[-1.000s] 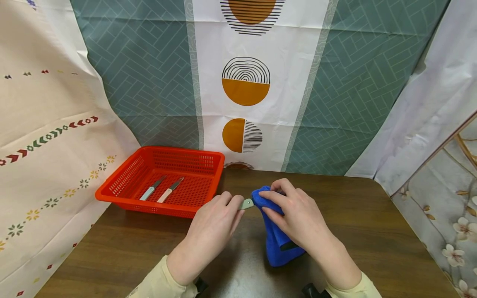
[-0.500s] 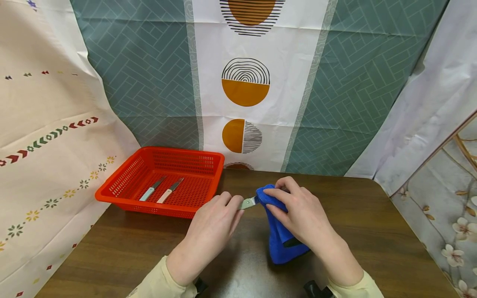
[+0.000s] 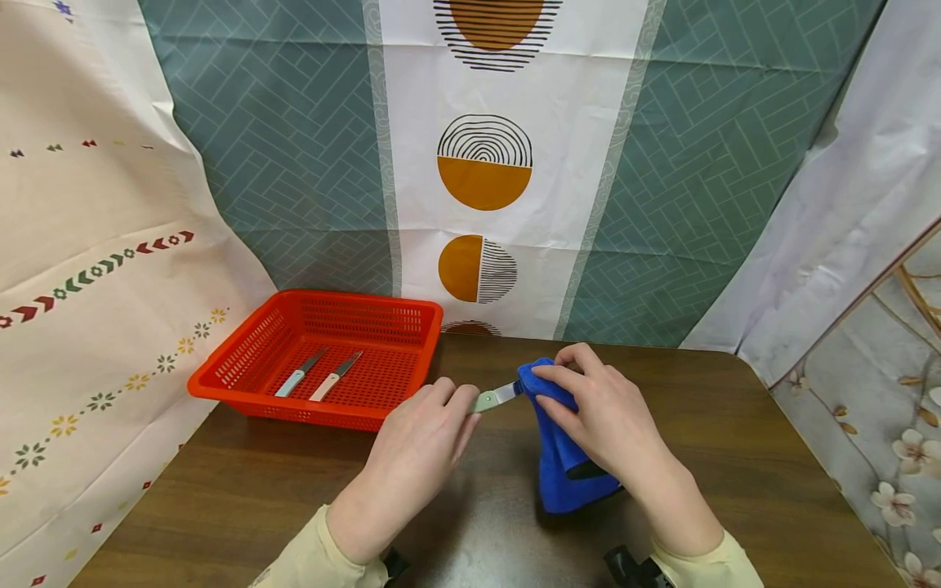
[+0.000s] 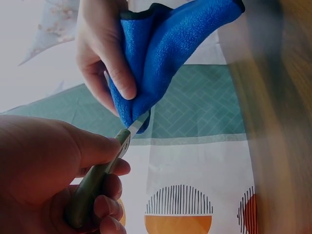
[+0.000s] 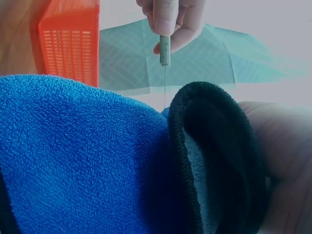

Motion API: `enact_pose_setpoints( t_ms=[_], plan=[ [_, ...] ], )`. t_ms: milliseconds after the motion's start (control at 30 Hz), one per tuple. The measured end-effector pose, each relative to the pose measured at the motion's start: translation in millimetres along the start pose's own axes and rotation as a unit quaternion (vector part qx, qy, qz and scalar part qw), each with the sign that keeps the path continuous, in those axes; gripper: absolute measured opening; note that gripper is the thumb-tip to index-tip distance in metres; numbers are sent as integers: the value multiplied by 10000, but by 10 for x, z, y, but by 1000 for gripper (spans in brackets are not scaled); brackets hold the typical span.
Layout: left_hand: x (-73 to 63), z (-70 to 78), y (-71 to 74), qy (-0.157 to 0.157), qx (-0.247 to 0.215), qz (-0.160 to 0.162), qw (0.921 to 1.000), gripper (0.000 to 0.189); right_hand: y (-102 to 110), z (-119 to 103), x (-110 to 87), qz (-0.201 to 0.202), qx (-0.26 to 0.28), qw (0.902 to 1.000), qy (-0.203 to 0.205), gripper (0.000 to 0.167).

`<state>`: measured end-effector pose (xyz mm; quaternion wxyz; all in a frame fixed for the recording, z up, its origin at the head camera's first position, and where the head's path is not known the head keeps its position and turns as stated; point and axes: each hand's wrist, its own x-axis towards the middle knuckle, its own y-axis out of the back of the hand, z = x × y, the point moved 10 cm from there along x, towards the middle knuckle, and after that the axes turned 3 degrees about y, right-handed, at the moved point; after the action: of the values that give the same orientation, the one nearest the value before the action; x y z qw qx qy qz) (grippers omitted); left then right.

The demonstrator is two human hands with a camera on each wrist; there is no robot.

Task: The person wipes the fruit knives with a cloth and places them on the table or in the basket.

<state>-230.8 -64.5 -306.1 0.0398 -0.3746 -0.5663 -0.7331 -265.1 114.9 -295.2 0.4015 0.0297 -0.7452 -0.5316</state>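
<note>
My left hand (image 3: 425,433) grips the pale green handle of a knife (image 3: 487,401), its blade pointing right. In the left wrist view the fingers curl round that handle (image 4: 92,187). A blue cloth (image 3: 569,469) with dark edging is folded over the front part of the blade, hiding the tip. My right hand (image 3: 606,412) pinches the cloth round the blade from above, thumb and fingers on either side. Part of the bare blade (image 3: 507,394) shows between handle and cloth. The cloth's loose end hangs down toward the tabletop. In the right wrist view the cloth fills the foreground.
To the left stands a red plastic basket (image 3: 243,398) with perforated walls. Inside lie a knife with a light blue handle (image 3: 290,383) and one with a pinkish handle (image 3: 324,387). The brown wooden table (image 3: 706,457) meets a patterned curtain (image 3: 632,286) at the back.
My right hand has slid the blue cloth rightward along the blade, away from the handle, so more bare metal shows. My left hand and the knife have barely moved.
</note>
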Motion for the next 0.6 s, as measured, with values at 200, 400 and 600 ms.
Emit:
enact_pose_setpoints(
  t_ms=[200,400,600],
  plan=[
    [1,-4,-3,22,-5,-36,10000,29,-5,71,-2,-28,-38,10000,-88,40],
    [0,0,-1,10,-18,-35,10000,28,-4,144,-12,-72,-27,9997,-229,40],
    [-1,1,-2,-1,-25,-33,10000,28,3,199,-11,-105,-33,9991,-409,39]
  ],
)
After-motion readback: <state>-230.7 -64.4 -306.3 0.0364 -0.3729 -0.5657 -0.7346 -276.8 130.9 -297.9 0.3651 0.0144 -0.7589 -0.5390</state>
